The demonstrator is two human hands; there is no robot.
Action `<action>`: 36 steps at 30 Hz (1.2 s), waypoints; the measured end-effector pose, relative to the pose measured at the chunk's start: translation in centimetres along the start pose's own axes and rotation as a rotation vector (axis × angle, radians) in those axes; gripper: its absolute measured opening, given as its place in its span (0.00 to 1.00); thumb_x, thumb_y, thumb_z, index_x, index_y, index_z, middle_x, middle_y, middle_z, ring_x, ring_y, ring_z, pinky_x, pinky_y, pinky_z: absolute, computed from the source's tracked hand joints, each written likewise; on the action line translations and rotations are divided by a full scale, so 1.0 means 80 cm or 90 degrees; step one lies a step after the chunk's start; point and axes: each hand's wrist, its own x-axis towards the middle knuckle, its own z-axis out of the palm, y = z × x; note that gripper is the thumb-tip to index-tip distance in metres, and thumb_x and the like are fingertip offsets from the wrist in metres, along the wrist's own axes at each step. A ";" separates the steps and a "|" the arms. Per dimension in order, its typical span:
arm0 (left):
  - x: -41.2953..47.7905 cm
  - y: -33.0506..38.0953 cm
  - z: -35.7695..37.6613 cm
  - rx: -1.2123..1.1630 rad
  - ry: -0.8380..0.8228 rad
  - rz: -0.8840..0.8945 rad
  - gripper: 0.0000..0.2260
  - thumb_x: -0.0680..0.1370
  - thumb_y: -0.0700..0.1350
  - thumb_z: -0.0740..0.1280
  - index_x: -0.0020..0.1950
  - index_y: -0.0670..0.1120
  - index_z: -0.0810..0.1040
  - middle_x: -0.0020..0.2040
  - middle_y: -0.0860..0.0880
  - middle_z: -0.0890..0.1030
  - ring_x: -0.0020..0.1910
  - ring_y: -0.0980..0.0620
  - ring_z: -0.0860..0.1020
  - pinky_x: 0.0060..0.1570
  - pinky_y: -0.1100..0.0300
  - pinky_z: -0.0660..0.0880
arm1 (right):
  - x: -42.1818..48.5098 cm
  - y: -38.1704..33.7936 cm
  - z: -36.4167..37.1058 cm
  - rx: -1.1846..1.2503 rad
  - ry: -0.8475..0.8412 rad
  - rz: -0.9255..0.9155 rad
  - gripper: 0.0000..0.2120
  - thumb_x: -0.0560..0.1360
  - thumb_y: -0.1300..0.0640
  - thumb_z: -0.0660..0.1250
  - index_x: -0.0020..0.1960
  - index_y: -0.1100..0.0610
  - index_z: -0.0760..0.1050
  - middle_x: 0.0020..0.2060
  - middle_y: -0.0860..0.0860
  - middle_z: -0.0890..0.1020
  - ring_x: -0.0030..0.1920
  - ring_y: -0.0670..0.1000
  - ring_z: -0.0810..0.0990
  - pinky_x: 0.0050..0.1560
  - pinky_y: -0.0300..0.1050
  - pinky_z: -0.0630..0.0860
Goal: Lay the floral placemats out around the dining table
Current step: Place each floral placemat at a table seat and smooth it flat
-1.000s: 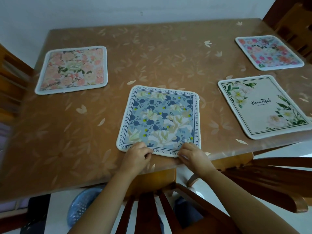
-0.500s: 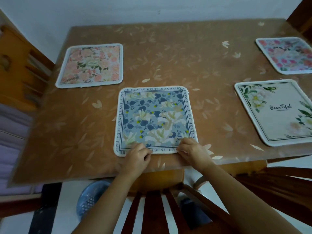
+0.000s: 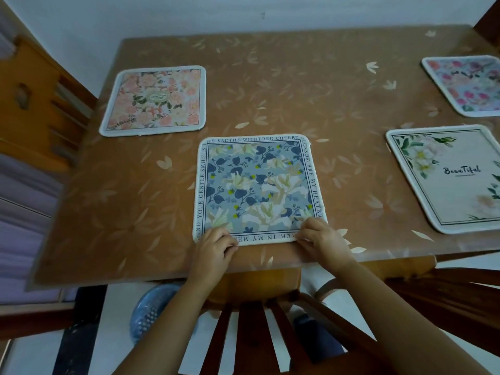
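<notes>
A blue floral placemat (image 3: 257,185) with lettering round its border lies flat near the table's front edge. My left hand (image 3: 213,246) pinches its near left corner and my right hand (image 3: 323,239) pinches its near right corner. A pink floral placemat (image 3: 155,101) lies at the back left. A cream placemat (image 3: 449,180) with white flowers and a printed word lies at the right. Another pink and blue flowered placemat (image 3: 470,85) sits at the far right, cut off by the frame.
The brown table (image 3: 297,85) has a leaf-patterned cover and stands against a white wall. A wooden chair back (image 3: 251,334) is below my arms, another chair (image 3: 460,293) at the right, wooden furniture (image 3: 35,98) at the left. A blue basket (image 3: 151,309) is on the floor.
The view has shifted to the left, so the mats appear further right. Both hands stay on the blue placemat's near corners and the mat now sits squarer to the table edge.
</notes>
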 end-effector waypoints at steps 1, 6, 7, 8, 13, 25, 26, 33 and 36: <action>0.000 0.001 0.000 -0.003 0.000 -0.007 0.06 0.65 0.35 0.75 0.38 0.41 0.80 0.38 0.45 0.79 0.40 0.44 0.76 0.39 0.55 0.73 | -0.001 -0.001 0.001 0.000 0.001 0.002 0.05 0.63 0.67 0.75 0.33 0.63 0.79 0.33 0.59 0.79 0.34 0.59 0.80 0.28 0.49 0.79; 0.000 0.003 0.002 -0.005 -0.010 -0.036 0.06 0.66 0.36 0.75 0.38 0.42 0.80 0.39 0.46 0.79 0.41 0.45 0.76 0.41 0.57 0.70 | -0.005 0.004 0.006 0.039 -0.007 0.072 0.05 0.64 0.67 0.74 0.36 0.64 0.78 0.36 0.60 0.79 0.40 0.62 0.79 0.37 0.53 0.78; 0.001 0.002 0.003 -0.003 -0.011 -0.040 0.05 0.66 0.37 0.75 0.38 0.42 0.80 0.39 0.46 0.79 0.42 0.46 0.76 0.41 0.57 0.70 | -0.006 0.008 0.007 0.049 -0.008 0.099 0.05 0.65 0.66 0.74 0.37 0.64 0.78 0.38 0.60 0.79 0.42 0.61 0.78 0.39 0.52 0.77; 0.001 0.002 0.004 -0.001 -0.011 -0.046 0.05 0.67 0.37 0.74 0.39 0.43 0.80 0.40 0.47 0.79 0.43 0.46 0.76 0.42 0.57 0.69 | -0.008 0.011 0.008 0.055 -0.008 0.126 0.04 0.66 0.65 0.73 0.38 0.63 0.78 0.39 0.59 0.79 0.44 0.60 0.77 0.40 0.49 0.75; 0.002 0.001 0.008 0.001 -0.016 -0.082 0.04 0.68 0.40 0.74 0.39 0.44 0.79 0.41 0.48 0.79 0.44 0.49 0.75 0.43 0.60 0.68 | -0.013 0.019 0.011 0.057 -0.019 0.162 0.04 0.68 0.62 0.72 0.39 0.61 0.77 0.42 0.55 0.78 0.48 0.56 0.75 0.41 0.46 0.73; -0.007 0.008 0.009 -0.021 -0.017 -0.102 0.06 0.67 0.39 0.75 0.36 0.44 0.78 0.39 0.48 0.78 0.42 0.49 0.74 0.40 0.57 0.70 | -0.022 0.014 0.011 0.055 -0.030 0.164 0.06 0.67 0.61 0.73 0.38 0.61 0.75 0.41 0.55 0.77 0.46 0.55 0.75 0.44 0.44 0.70; -0.007 0.009 0.009 -0.021 -0.018 -0.103 0.06 0.67 0.40 0.74 0.37 0.44 0.78 0.39 0.48 0.78 0.42 0.50 0.74 0.40 0.58 0.69 | -0.022 0.014 0.011 0.054 -0.031 0.164 0.06 0.67 0.61 0.72 0.38 0.61 0.75 0.41 0.55 0.77 0.46 0.55 0.74 0.44 0.44 0.71; -0.010 0.012 0.007 -0.017 -0.017 -0.105 0.06 0.67 0.40 0.74 0.37 0.43 0.78 0.39 0.48 0.78 0.42 0.50 0.74 0.41 0.58 0.68 | -0.025 0.012 0.010 0.057 -0.029 0.156 0.06 0.68 0.61 0.72 0.39 0.61 0.75 0.43 0.56 0.78 0.47 0.55 0.75 0.45 0.44 0.72; -0.010 0.013 0.007 -0.014 -0.014 -0.105 0.06 0.67 0.40 0.75 0.37 0.43 0.78 0.39 0.48 0.78 0.42 0.50 0.74 0.41 0.59 0.68 | -0.025 0.012 0.008 0.057 -0.027 0.148 0.06 0.67 0.62 0.73 0.39 0.61 0.76 0.42 0.56 0.78 0.46 0.56 0.75 0.43 0.45 0.72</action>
